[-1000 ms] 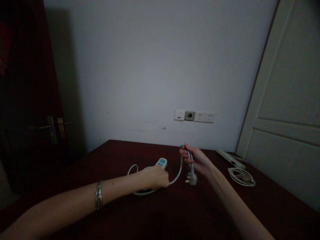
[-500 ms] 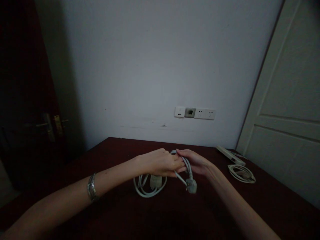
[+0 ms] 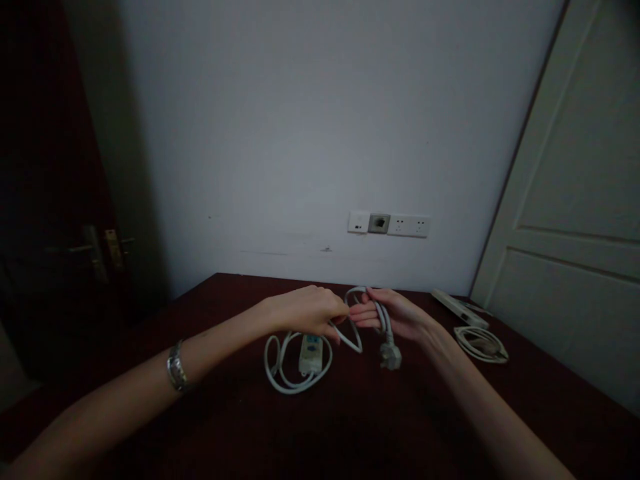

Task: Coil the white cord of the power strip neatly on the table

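Observation:
A white power strip [image 3: 311, 352] with blue buttons lies on the dark red table [image 3: 350, 427], its white cable [image 3: 280, 363] looped around it. My left hand [image 3: 305, 310] is closed on the cable just above the strip. My right hand [image 3: 395, 313] faces it, fingers wrapped round a folded bunch of the same cable, and the grey plug [image 3: 390, 355] hangs below that hand. The two hands nearly touch at the fingertips. A bracelet sits on my left wrist.
A second white power strip [image 3: 460, 308] and a coiled white cable [image 3: 481, 343] lie at the table's right back corner. Wall sockets [image 3: 389, 224] are on the white wall. A white door [image 3: 575, 200] stands right, a dark door [image 3: 60, 200] left.
My left hand rose from the table and brought a length of cable to my right hand. The power strip turned and now lies inside the cable loops below my left hand.

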Demonstrator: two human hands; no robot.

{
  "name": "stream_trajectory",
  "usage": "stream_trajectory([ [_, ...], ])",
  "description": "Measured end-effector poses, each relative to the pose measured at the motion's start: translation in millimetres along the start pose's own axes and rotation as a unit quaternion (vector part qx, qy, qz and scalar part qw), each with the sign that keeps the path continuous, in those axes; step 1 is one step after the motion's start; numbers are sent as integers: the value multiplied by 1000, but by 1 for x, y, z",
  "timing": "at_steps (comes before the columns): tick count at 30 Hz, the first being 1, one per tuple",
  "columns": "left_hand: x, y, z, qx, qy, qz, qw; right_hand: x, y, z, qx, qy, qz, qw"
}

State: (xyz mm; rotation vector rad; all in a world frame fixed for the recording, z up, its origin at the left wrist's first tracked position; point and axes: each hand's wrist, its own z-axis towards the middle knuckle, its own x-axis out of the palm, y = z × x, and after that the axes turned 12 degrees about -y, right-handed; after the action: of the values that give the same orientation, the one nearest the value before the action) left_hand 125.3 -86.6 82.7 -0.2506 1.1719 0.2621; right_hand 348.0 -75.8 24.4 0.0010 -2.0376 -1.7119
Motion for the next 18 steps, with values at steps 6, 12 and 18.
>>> stream_trajectory([
  [6, 3, 0, 11, -37, -101, 1, 994, 20, -11, 2, -15, 30, 3, 999],
  [12, 10, 12, 15, -99, -182, 24, 978, 20, -9, 9, -21, 50, 39, 998],
  [18, 3, 22, 9, -73, -171, -56, 981, 18, -1, 5, -18, 62, 50, 997],
])
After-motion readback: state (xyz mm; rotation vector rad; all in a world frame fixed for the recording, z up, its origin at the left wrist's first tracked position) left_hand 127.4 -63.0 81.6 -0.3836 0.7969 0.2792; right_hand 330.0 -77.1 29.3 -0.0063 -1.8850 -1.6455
